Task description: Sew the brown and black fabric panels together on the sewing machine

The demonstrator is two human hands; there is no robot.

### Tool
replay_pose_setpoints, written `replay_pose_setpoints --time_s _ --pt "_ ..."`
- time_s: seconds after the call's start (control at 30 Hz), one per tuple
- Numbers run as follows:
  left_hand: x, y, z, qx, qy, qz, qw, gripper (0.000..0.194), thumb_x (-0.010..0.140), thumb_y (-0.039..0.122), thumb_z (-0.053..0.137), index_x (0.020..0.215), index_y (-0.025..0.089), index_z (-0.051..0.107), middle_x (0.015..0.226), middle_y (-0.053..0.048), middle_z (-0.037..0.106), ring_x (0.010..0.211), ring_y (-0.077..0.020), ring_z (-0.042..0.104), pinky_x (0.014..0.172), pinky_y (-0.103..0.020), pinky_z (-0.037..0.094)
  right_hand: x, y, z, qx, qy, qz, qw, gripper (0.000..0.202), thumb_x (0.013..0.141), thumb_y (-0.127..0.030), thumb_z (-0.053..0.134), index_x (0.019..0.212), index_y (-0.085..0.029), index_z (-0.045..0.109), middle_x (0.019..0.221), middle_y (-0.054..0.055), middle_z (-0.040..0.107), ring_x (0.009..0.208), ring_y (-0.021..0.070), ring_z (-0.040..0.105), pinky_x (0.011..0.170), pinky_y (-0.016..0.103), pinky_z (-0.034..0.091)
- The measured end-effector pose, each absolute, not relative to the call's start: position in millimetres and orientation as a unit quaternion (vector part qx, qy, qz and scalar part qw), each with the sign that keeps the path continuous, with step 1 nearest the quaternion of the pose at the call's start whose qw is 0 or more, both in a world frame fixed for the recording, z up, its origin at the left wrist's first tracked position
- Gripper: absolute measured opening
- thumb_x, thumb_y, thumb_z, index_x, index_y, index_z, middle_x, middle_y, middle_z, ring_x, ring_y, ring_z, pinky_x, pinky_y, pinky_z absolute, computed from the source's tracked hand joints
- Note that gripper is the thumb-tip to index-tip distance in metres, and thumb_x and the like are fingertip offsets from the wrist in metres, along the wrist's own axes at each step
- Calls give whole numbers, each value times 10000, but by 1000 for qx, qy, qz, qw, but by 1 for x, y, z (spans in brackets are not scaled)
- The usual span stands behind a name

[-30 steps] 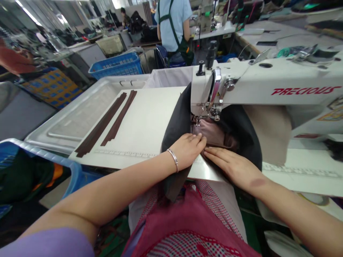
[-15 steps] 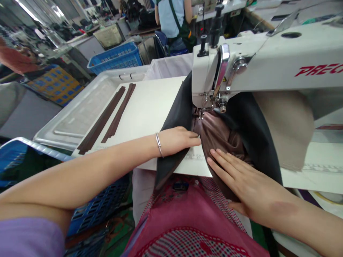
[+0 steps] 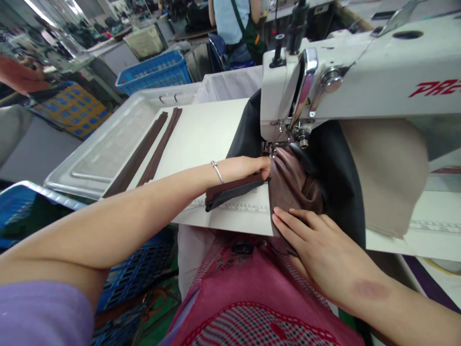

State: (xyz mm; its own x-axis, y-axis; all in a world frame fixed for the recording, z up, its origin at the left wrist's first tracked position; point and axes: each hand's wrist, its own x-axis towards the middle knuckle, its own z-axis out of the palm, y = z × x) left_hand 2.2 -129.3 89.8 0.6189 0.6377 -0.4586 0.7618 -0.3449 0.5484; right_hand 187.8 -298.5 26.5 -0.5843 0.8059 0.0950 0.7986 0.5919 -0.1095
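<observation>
A white sewing machine (image 3: 345,81) stands at the right, its needle area over brown and black material. My left hand (image 3: 254,168) is just left of the presser foot (image 3: 271,150), fingers curled on the black piece (image 3: 245,129), whose brown-edged end lies folded below the wrist. Under my right hand (image 3: 313,235), the brown material (image 3: 288,180) is gathered in folds; the fingers lie extended on its near edge. Black material (image 3: 342,178) curves round behind it on the right.
Brown strips (image 3: 160,144) lie on the white work surface (image 3: 201,129), beside a translucent tray (image 3: 104,144). Blue baskets (image 3: 154,72) stand behind and at lower left. A seated person (image 3: 232,24) is beyond the machine. Beige material (image 3: 389,178) hangs at the right.
My left hand has moved up towards the presser foot, and the near end of the black piece has folded up. My right hand has shifted slightly left and down with the brown material.
</observation>
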Motion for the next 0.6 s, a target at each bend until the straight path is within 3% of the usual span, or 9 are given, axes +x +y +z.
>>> replay_pose_setpoints --time_s 0.13,0.23,0.33,0.43,0.6 --pt "-1 -132 87 842 396 -81 357 346 911 384 276 929 192 564 777 26 598 696 -122 534 654 -225 386 189 -299 26 -453 -889 28 68 544 826 -287 544 1345 -132 490 1398 71 486 1175 305 445 899 471 440" --pt "-6 -137 80 894 333 -73 290 254 918 319 338 1001 189 540 782 27 607 682 -118 543 654 -217 391 188 -299 26 -455 -887 23 74 543 818 -293 555 1336 -136 501 1393 63 493 1171 301 450 893 468 443" --pt "-9 -148 67 937 282 -32 205 251 912 241 460 1151 175 496 969 -17 659 856 -145 606 777 -245 421 188 -300 25 -456 -887 24 74 547 825 -313 547 1340 -137 498 1392 65 494 1166 304 452 891 467 448" --pt "-9 -162 54 964 243 -9 108 314 922 243 520 1223 155 505 1172 -78 619 1087 -183 572 932 -301 395 188 -301 21 -453 -889 10 67 555 834 -249 501 1373 -125 458 1403 80 478 1155 313 457 876 477 455" --pt "-3 -178 47 971 237 -17 -5 305 936 294 512 1193 144 577 1204 -106 590 1121 -222 548 945 -356 400 191 -300 17 -439 -896 -14 58 602 794 -114 455 1395 -111 421 1429 83 448 1185 309 440 861 455 470"
